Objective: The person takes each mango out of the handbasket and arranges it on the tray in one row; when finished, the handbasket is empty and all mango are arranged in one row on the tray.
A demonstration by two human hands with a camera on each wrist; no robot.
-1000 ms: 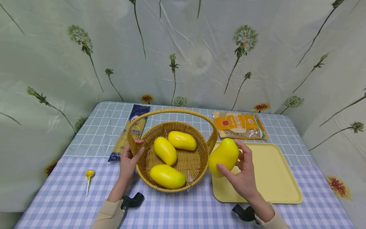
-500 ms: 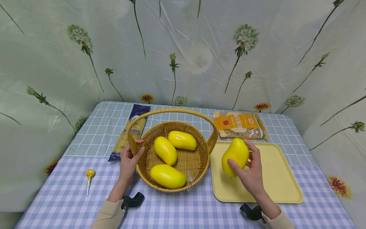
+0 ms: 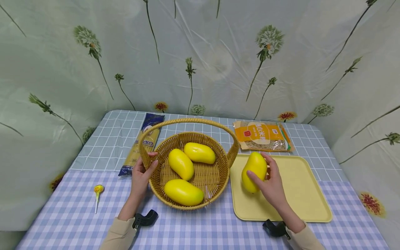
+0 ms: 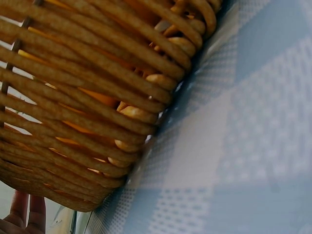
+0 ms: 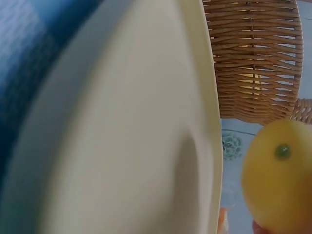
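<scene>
My left hand (image 3: 141,178) grips the left side of a round wicker basket (image 3: 208,173), at the foot of its arched handle. Inside the basket lie three yellow mangoes, one of them a mango (image 3: 183,192) near the front rim. A fourth mango (image 3: 253,171) is in my right hand (image 3: 274,185), held between thumb and fingers over the left part of a pale yellow tray (image 3: 301,194). In the right wrist view this mango (image 5: 270,180) hangs above the tray, which carries a shadow. The left wrist view shows the basket's woven wall (image 4: 83,97) and two fingertips beneath its edge.
A blue and gold pasta packet (image 3: 142,146) lies behind the basket's left side, partly covered by it. Behind the tray lies an orange packet (image 3: 262,136) with a clear window. A lollipop (image 3: 98,194) is on the checked cloth at left.
My right hand has carried the mango rightward from beside the basket's rim to over the tray, then slightly lower. My left hand and the basket have stayed put.
</scene>
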